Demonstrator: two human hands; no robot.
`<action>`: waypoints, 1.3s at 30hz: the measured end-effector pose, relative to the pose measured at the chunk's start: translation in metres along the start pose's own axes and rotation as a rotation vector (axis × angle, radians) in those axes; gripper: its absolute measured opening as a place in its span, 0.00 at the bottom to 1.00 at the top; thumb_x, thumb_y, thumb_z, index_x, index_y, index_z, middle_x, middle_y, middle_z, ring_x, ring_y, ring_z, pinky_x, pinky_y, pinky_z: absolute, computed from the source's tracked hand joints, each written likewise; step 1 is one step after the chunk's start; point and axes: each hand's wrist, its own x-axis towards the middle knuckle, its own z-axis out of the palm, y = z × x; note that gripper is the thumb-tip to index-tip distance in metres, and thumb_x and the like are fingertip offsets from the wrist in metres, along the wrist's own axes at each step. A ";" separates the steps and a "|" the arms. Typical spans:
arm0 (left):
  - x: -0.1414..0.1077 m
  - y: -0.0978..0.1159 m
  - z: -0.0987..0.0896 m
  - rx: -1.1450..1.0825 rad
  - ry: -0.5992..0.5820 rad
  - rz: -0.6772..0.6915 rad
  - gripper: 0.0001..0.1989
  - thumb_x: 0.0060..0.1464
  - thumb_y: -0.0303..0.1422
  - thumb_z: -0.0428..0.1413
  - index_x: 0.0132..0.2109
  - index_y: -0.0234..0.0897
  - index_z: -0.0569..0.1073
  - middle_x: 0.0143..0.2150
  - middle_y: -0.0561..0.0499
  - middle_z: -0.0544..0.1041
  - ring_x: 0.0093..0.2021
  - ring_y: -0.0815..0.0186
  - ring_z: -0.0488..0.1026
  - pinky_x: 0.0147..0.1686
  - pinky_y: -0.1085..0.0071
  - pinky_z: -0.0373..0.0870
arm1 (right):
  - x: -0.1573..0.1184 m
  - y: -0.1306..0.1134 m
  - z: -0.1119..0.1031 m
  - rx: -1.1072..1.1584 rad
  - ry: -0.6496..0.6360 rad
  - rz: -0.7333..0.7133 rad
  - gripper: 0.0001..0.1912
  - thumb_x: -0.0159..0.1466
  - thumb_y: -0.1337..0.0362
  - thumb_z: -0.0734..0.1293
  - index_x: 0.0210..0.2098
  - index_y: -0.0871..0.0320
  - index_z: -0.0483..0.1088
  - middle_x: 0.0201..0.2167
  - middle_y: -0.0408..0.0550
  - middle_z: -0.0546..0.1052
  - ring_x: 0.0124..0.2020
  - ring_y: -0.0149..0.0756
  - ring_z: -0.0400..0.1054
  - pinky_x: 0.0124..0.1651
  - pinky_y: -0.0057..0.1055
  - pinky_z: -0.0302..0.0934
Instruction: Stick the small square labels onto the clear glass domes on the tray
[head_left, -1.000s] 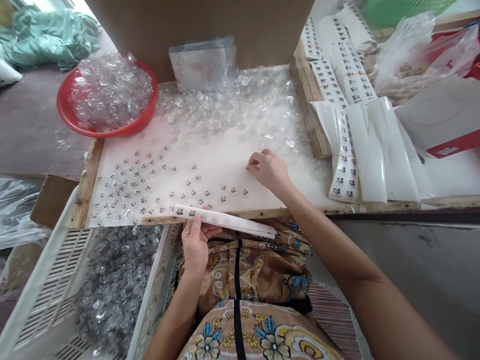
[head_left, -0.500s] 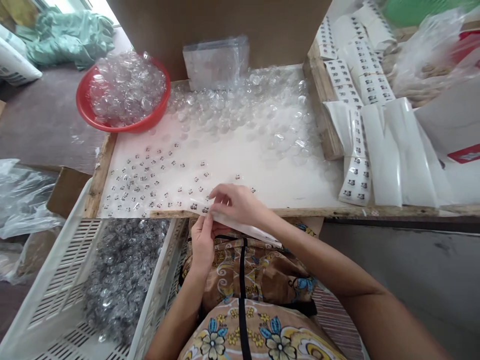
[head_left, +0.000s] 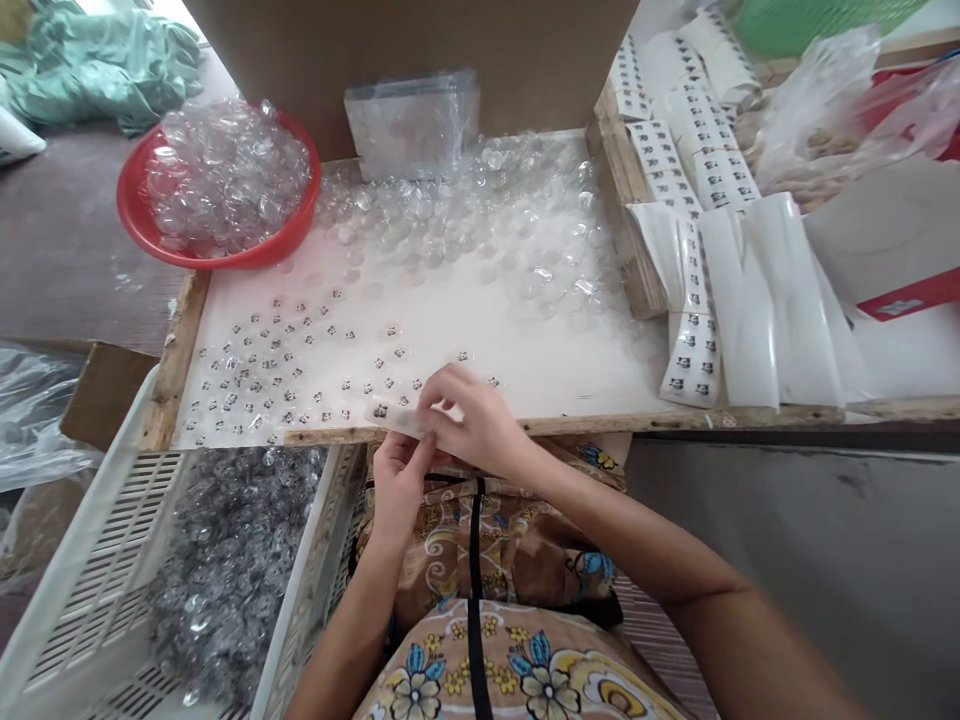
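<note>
At the front edge of the white work board [head_left: 517, 345], my left hand [head_left: 400, 478] pinches a white strip of stickers [head_left: 392, 415] between thumb and fingers. A small black panda-like print shows on the strip's free left end. My right hand [head_left: 474, 415] lies over the strip, its fingers curled down and pressed together on it; whether a single sticker is between them is hidden. Left of the hands, several clear discs with black prints [head_left: 255, 375] are spread over the board. Plain clear discs [head_left: 435, 215] cover its far side.
A red basin [head_left: 217, 255] heaped with clear discs stands at the back left. Below the board is a white crate [head_left: 97, 590] of printed discs [head_left: 232, 560]. Sticker strips [head_left: 694, 340] lie at right past a wooden rail [head_left: 626, 230]. A plastic-wrapped block [head_left: 412, 125] leans at the back.
The whole view has shifted slightly, moving the scene left. My right hand's fingers have shifted a little over the strip; my left hand keeps its pinch.
</note>
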 end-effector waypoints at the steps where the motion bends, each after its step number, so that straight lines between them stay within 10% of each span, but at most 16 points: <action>1: 0.000 0.000 -0.001 -0.003 0.004 -0.018 0.14 0.53 0.39 0.64 0.43 0.35 0.78 0.36 0.49 0.81 0.34 0.62 0.78 0.34 0.69 0.76 | 0.004 0.006 -0.013 0.055 0.035 0.070 0.04 0.66 0.65 0.64 0.33 0.56 0.67 0.34 0.47 0.73 0.36 0.34 0.67 0.38 0.31 0.62; 6: 0.000 -0.005 -0.003 0.009 0.020 -0.020 0.12 0.52 0.39 0.65 0.39 0.34 0.79 0.32 0.50 0.80 0.31 0.63 0.78 0.32 0.69 0.77 | 0.017 0.066 -0.085 -0.008 0.322 0.465 0.09 0.60 0.57 0.67 0.31 0.55 0.66 0.26 0.44 0.71 0.27 0.32 0.62 0.29 0.31 0.56; 11: 0.001 -0.006 -0.002 -0.006 0.016 -0.017 0.14 0.51 0.40 0.65 0.40 0.34 0.79 0.33 0.50 0.80 0.31 0.63 0.78 0.32 0.68 0.78 | 0.011 0.108 -0.111 -0.094 0.304 0.641 0.08 0.56 0.60 0.69 0.27 0.56 0.67 0.21 0.41 0.68 0.24 0.30 0.59 0.28 0.31 0.52; 22: -0.001 -0.005 -0.002 -0.013 0.011 -0.024 0.16 0.52 0.39 0.65 0.45 0.34 0.80 0.37 0.48 0.80 0.33 0.64 0.78 0.33 0.69 0.78 | 0.017 0.106 -0.106 -0.271 0.288 0.686 0.04 0.54 0.63 0.68 0.26 0.56 0.69 0.24 0.44 0.72 0.26 0.35 0.63 0.30 0.33 0.55; 39: -0.001 -0.005 -0.004 -0.014 0.040 -0.032 0.17 0.50 0.40 0.66 0.44 0.34 0.80 0.36 0.48 0.81 0.33 0.62 0.78 0.33 0.68 0.78 | 0.016 0.066 -0.040 -0.409 0.017 0.298 0.07 0.65 0.67 0.61 0.42 0.56 0.69 0.39 0.52 0.78 0.36 0.39 0.70 0.40 0.34 0.61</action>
